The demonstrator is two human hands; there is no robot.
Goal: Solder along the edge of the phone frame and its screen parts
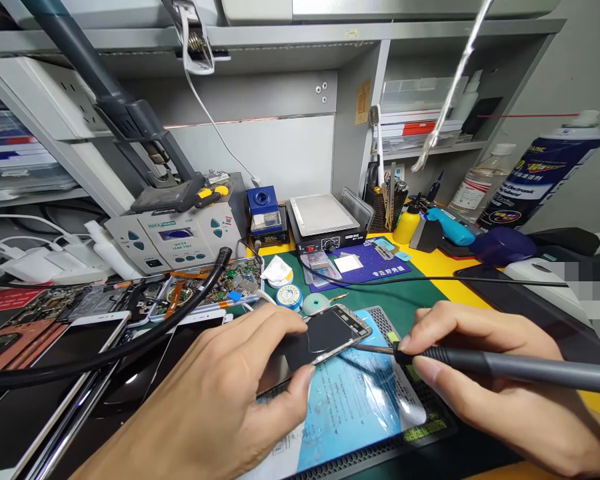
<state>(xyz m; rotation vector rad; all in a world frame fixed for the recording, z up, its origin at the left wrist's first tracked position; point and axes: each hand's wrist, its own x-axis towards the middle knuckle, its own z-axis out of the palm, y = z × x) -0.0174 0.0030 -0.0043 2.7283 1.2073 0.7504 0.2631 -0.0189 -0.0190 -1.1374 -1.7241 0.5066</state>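
My left hand (230,380) grips a dark phone screen assembly (325,337) between thumb and fingers, holding it tilted with its metal-edged end toward the right. Clasped in my right hand (485,373) is a soldering iron (525,369) with a grey handle and black ribbed grip. Its thin dark tip is at the right edge of the screen assembly; whether it touches cannot be told. Beneath both lies a blue and white plastic packet (345,413) on a grey perforated mat (370,460). My left palm is hidden.
A hot-air station (180,233) stands at the back left, with its black hose (145,353) crossing over several phones. Behind the hands are a heating plate (323,215), solder-wire spools (289,297) and a tray of circuit boards (230,283). A spray can (540,177) leans at right.
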